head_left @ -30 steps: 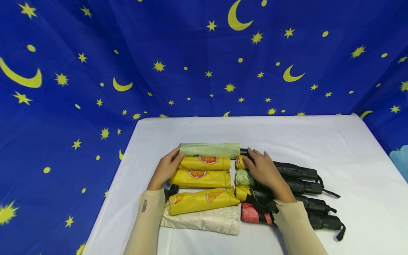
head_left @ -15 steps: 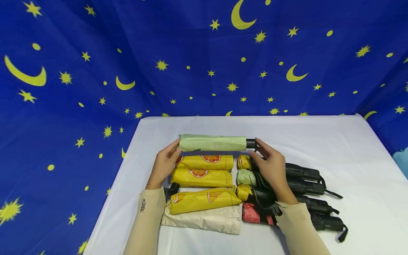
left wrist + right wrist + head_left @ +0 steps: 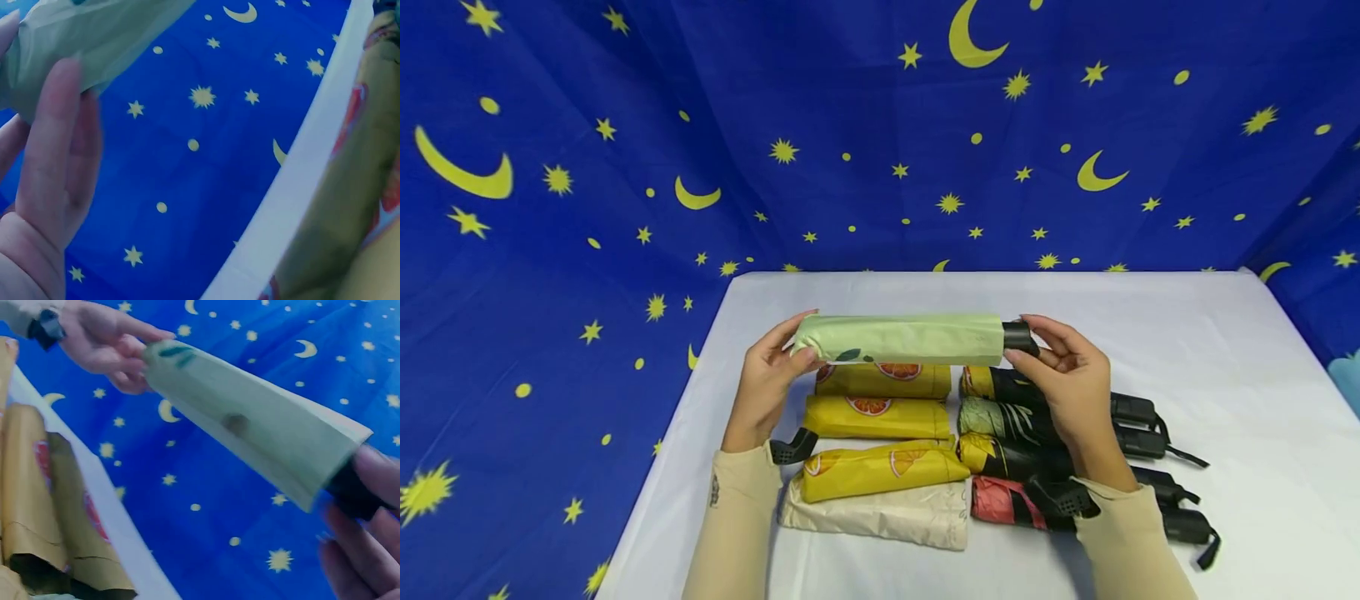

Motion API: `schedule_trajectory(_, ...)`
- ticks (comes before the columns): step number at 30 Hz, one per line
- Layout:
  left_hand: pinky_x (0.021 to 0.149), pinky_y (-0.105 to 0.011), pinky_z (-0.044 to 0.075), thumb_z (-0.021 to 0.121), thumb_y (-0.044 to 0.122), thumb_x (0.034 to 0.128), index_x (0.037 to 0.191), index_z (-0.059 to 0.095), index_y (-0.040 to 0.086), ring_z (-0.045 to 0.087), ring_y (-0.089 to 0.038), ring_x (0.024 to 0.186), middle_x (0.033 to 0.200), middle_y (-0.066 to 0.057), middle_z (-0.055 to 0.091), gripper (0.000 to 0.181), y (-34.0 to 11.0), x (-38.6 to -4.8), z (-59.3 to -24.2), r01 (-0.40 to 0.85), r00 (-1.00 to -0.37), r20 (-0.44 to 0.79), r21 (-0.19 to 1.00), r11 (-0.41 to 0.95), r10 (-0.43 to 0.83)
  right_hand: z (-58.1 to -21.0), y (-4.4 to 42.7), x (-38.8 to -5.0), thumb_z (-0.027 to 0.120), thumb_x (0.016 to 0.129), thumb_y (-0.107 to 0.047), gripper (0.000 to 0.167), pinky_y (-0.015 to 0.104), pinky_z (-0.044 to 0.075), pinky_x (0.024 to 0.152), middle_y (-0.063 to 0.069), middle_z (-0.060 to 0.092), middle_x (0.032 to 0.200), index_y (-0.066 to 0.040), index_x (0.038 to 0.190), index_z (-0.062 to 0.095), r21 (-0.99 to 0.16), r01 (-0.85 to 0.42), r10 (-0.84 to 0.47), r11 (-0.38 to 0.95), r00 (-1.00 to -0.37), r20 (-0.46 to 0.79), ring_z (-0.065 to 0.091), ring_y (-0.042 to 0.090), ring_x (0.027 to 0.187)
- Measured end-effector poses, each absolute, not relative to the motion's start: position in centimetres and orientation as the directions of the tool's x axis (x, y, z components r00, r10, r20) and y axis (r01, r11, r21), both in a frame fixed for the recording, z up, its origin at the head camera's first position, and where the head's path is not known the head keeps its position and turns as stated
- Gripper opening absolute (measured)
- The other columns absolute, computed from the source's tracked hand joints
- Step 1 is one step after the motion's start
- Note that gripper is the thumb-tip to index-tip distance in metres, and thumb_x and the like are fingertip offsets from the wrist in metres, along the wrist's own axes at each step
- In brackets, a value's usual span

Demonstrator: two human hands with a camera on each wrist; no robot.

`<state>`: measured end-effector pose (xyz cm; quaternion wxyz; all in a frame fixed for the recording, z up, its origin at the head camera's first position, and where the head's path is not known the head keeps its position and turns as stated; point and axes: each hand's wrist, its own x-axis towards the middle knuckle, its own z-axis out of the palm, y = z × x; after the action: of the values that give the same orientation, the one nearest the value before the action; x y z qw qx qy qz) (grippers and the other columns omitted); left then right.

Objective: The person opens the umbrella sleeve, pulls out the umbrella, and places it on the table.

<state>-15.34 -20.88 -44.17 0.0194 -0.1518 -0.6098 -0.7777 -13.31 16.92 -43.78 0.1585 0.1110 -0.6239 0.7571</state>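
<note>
In the head view, a folded umbrella in a light green sleeve (image 3: 910, 340) is held level above the table, its black handle (image 3: 1018, 337) sticking out at the right. My left hand (image 3: 765, 379) pinches the sleeve's far-left end between thumb and fingers. At the other end my right hand (image 3: 1072, 387) grips the black handle. The right wrist view shows the green sleeve (image 3: 250, 419) stretched between both hands. Below it lie yellow sleeves printed with orange slices, one partly hidden (image 3: 883, 382), another in the middle (image 3: 876, 418), a third in front (image 3: 887, 471).
A cream sleeve (image 3: 880, 515) lies nearest on the white table (image 3: 1150, 333). To the right, several folded umbrellas with black handles are stacked in a row, including a green one (image 3: 981, 417) and a red one (image 3: 996, 500). Blue star-patterned cloth (image 3: 850, 100) stands behind.
The green-sleeved umbrella has risen from the table behind the yellow sleeves and come closer to the camera. My right hand has moved right and taken hold of its black handle.
</note>
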Motion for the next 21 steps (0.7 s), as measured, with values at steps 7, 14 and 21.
schedule_trajectory(7, 0.081, -0.034, 0.060, 0.066, -0.002, 0.0976, 0.140, 0.055, -0.003, 0.063, -0.021, 0.100, 0.141, -0.021, 0.050, 0.044, -21.0, -14.9, -43.3, 0.173, -0.927, 0.247, 0.950, -0.261, 0.284, -42.7, 19.3, -12.5, 0.073, 0.087, 0.014, 0.043, 0.028, 0.062, 0.073, 0.009, 0.073, 0.120, 0.008, 0.129, 0.064, -0.936, -0.349, -0.151, -0.051, -0.923, 0.353, 0.074, 0.019, 0.095)
schedule_trajectory(14, 0.086, -0.034, 0.058, 0.069, -0.006, 0.0944, 0.146, 0.048, -0.001, 0.058, -0.029, 0.115, 0.150, -0.022, 0.048, 0.056, -20.6, -14.8, -43.4, 0.168, -0.899, 0.255, 0.952, -0.257, 0.357, -42.7, 20.1, -12.3, 0.073, 0.089, 0.009, 0.045, 0.028, 0.061, 0.072, 0.004, 0.072, 0.117, 0.003, 0.133, 0.064, -0.942, -0.323, -0.264, 0.095, -0.920, 0.289, 0.073, 0.018, 0.095)
schedule_trajectory(21, 0.087, -0.034, 0.058, 0.072, -0.009, 0.0904, 0.142, 0.054, 0.002, 0.058, -0.030, 0.111, 0.138, -0.024, 0.051, 0.056, -20.2, -14.7, -43.5, 0.115, -0.907, 0.188, 0.971, -0.208, 0.376, -42.8, 20.2, -12.3, 0.074, 0.089, 0.010, 0.044, 0.028, 0.061, 0.072, 0.001, 0.072, 0.117, 0.003, 0.131, 0.066, -0.937, -0.317, -0.251, 0.147, -0.928, 0.275, 0.073, 0.016, 0.094)
